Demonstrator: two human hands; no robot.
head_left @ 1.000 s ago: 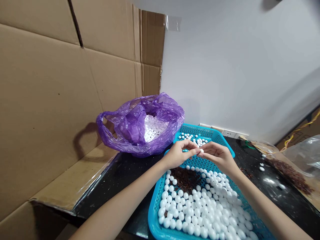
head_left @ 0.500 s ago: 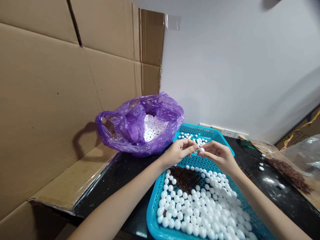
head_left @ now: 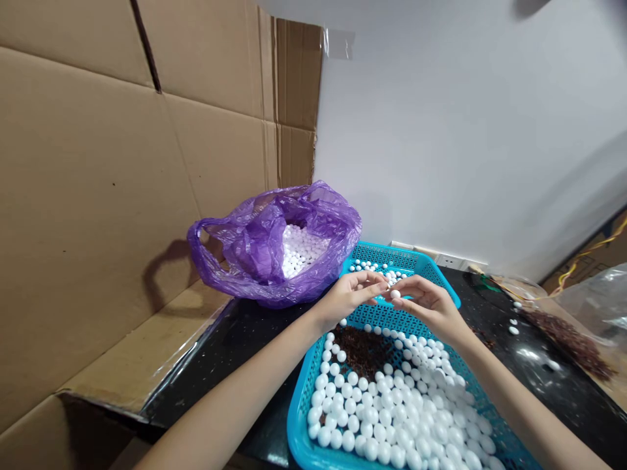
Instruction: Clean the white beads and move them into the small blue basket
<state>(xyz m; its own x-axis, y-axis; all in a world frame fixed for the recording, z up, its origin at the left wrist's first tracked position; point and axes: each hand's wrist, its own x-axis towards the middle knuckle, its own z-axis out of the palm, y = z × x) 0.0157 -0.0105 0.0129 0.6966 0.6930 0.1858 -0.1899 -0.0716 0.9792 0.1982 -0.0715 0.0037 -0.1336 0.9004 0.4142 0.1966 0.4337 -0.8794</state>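
Fingertips of both hands meet above the gap between two blue baskets. My right hand [head_left: 426,301] pinches a small white ball [head_left: 395,294] between thumb and fingers. Beside it, my left hand [head_left: 353,297] is closed in a pinch at the ball's left side; whatever its fingertips hold is too small to make out. Below my hands, the nearer blue basket [head_left: 300,411] holds many white balls [head_left: 377,414] and a heap of dark reddish-brown bits [head_left: 362,350]. Smaller white pieces [head_left: 367,266] lie in the farther blue basket [head_left: 431,266].
A purple plastic bag [head_left: 255,261] with white beads [head_left: 304,251] stands left of the far basket. Cardboard [head_left: 98,196] walls the left side. Right on the black table [head_left: 529,372] lie loose white balls and a brown pile [head_left: 571,343]. A power strip [head_left: 450,262] lies along the wall.
Both hands stay in nearly the same place, with the fingertips shifting slightly around the white ball. The baskets and bag have not moved.
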